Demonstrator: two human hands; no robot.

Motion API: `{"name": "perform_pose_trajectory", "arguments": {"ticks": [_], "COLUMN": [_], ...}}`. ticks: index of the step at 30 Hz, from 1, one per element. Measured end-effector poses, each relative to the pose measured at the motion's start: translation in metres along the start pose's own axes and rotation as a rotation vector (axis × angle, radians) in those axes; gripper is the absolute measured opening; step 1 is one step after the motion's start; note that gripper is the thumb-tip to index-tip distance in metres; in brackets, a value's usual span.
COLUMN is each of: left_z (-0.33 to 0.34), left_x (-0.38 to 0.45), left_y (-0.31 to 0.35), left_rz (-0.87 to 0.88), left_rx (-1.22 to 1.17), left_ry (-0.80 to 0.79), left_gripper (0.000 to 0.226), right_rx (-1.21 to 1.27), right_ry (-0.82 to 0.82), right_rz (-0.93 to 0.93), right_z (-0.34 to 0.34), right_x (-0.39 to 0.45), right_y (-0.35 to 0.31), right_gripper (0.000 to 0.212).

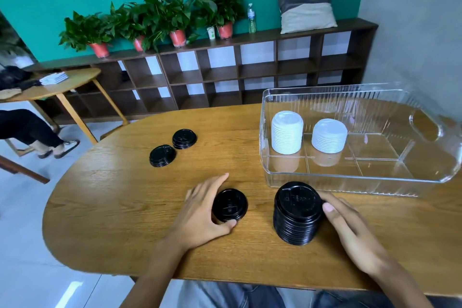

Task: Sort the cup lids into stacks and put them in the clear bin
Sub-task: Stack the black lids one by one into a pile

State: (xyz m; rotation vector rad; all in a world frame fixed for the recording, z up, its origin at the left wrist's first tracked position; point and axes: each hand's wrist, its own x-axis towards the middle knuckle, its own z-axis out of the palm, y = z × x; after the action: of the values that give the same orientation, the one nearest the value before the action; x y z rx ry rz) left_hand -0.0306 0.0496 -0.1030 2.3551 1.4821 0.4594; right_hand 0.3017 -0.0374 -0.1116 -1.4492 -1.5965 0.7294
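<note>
Left hand (200, 210) curls around a small black plastic lid (229, 205) on the wooden table (120, 197), I judge to add it to the tall black lid stack (296, 212) my right hand (350, 227) steadies with curled fingers beside the clear bin (350, 177)

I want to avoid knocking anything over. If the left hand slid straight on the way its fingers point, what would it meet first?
The left hand points up-right, past the small black lid stack it holds. Next in line looks to be the clear bin, at its near-left corner, though depth is uncertain.
</note>
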Motion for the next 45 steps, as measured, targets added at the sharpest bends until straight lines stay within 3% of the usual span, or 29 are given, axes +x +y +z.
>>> {"name": "perform_pose_trajectory", "arguments": {"ticks": [4,7,12,20,24,27,32,42,45], "left_z": [0.002,0.000,-0.001,-0.001,-0.003,-0.001,0.013,0.025,0.028], "left_x": [-0.002,-0.003,-0.003,-0.003,-0.005,-0.010,0.000,0.014,0.016], "left_y": [-0.001,-0.002,0.001,0.002,0.011,0.045,0.100,0.106,0.104], "left_rz": [-0.038,0.016,-0.094,-0.048,-0.039,0.068,0.228,0.240,0.249], "left_rx": [-0.079,-0.133,-0.173,-0.200,-0.527,-0.748,-0.706,-0.479,-0.482], "left_ry": [0.079,0.041,0.093,0.059,0.157,0.266,0.205,0.140,0.143], "left_gripper": [0.091,0.095,0.095,0.095,0.086,0.081,0.082,0.083,0.084], "right_rx": [-0.002,-0.004,-0.008,-0.023,-0.016,-0.009,0.027,-0.044,-0.049], "right_ry": [-0.003,-0.012,-0.011,-0.016,-0.012,-0.005,-0.010,-0.012,-0.015], "right_rz": [0.004,0.000,0.000,0.002,0.009,0.024,0.015,-0.002,-0.004], "right_z": [-0.001,-0.002,-0.002,-0.002,-0.002,-0.002,-0.003,-0.003,-0.003], "right_x": [0.000,0.000,0.000,-0.001,-0.001,-0.001,-0.002,-0.001,-0.001], "right_y": [-0.002,-0.004,-0.006,-0.008,-0.011,-0.010,-0.008,-0.011,-0.010], "right_gripper": [0.043,0.039,0.039,0.036,0.034,0.035,0.046,0.052,0.045]}}
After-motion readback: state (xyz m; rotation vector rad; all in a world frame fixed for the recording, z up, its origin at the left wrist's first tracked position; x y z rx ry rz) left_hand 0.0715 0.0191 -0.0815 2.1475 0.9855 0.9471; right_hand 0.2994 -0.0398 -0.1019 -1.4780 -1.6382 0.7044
